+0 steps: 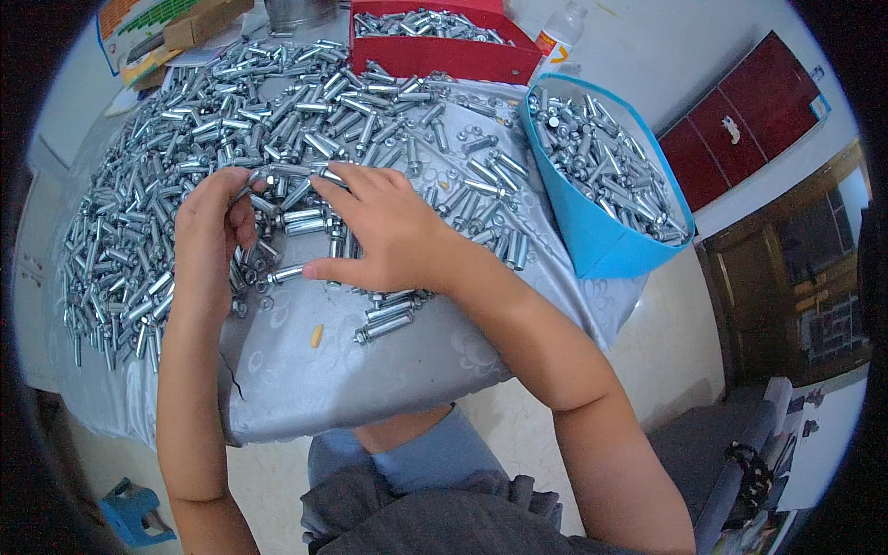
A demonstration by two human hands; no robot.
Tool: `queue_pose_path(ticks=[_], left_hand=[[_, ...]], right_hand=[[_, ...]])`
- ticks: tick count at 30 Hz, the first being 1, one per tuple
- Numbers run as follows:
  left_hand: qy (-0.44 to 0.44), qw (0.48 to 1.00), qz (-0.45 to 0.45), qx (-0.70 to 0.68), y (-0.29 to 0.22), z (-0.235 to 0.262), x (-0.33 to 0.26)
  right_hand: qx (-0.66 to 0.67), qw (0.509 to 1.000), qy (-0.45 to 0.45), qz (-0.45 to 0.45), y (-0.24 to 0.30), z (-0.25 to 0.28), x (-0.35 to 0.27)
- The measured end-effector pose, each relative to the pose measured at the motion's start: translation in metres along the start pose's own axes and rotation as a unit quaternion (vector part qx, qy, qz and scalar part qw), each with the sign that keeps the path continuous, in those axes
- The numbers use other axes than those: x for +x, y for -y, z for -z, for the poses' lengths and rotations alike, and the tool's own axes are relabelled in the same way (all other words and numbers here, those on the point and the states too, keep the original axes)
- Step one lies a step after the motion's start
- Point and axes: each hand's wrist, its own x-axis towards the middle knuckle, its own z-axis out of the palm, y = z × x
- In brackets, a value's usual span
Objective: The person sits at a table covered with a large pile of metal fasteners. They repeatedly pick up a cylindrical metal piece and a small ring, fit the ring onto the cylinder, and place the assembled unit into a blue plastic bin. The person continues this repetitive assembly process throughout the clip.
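Your right hand [393, 227] is spread wide over the bolts [319, 106]: its thumb stands well apart from the fingers, and the thumb tip meets the end of a single bolt [289, 274] lying on its side. Your index and middle fingertips reach forward to the near edge of the heap; you have nothing enclosed in that palm.

Your left hand [205, 227] is half curled, side-on, with its fingertips at the heap and metal right beside them; whether they pinch a piece cannot be told.

Between your hands, several bolts lie side by side, and a small group [387, 314] sits below your right wrist on the silvery cloth [370, 370]. More fill the blue box [592, 236] to your right and the red box [435, 60] at the far side.
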Motion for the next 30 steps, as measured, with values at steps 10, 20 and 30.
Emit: queue_pose_path(ticks=[10,20,30], left_hand=[[-0.011,1.000,-0.001,-0.003,-0.003,0.000,-0.002],[-0.007,1.000,0.006,0.000,-0.002,0.003,0.000],[-0.001,0.998,0.018,-0.066,-0.005,0.012,0.003]], right_hand=[[-0.004,1.000,0.030,0.002,-0.011,0.006,-0.001],[-0.016,0.980,0.033,-0.196,-0.035,0.023,-0.004],[-0.124,0.932,-0.146,-0.308,-0.101,0.022,0.038]])
